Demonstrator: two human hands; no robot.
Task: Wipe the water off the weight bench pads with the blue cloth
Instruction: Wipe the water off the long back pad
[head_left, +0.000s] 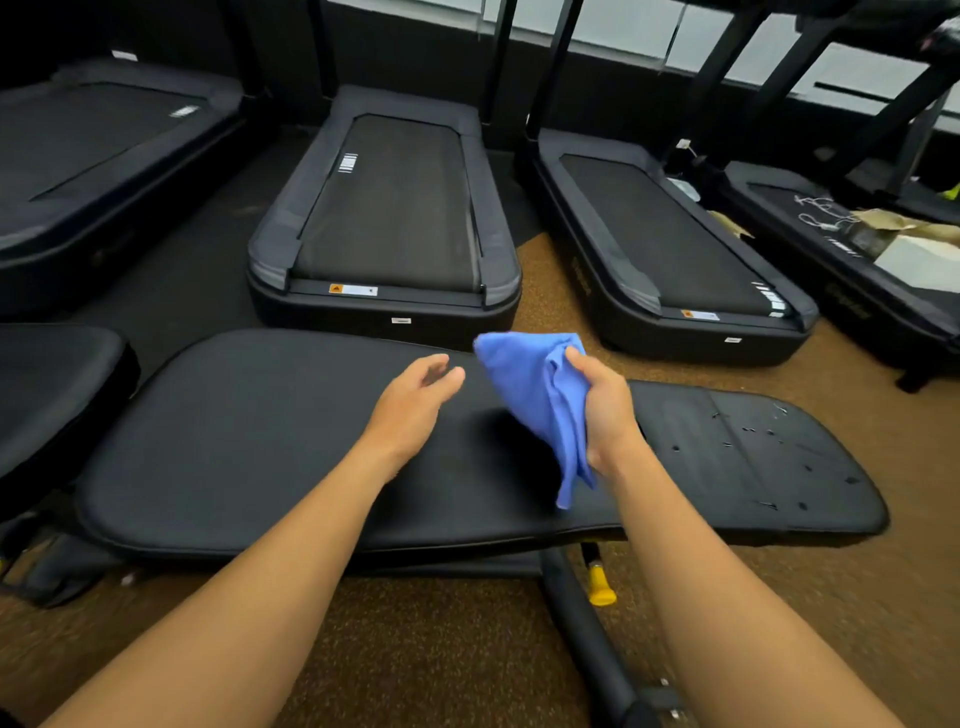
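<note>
Head view: bench pad (249, 447) lies flat, long axis running left-right across frame, narrower seat pad (769, 457) at the right end. Right hand (602, 410) grips the cloth (530, 389) bunched above the pad, loose tail hanging down toward it. Left hand (415, 400) hovers beside the cloth, fingers relaxed, holding nothing.

Crumpled blue cloth (540, 400) hangs above long black bench pad (270, 441) (flat, horizontal)
</note>
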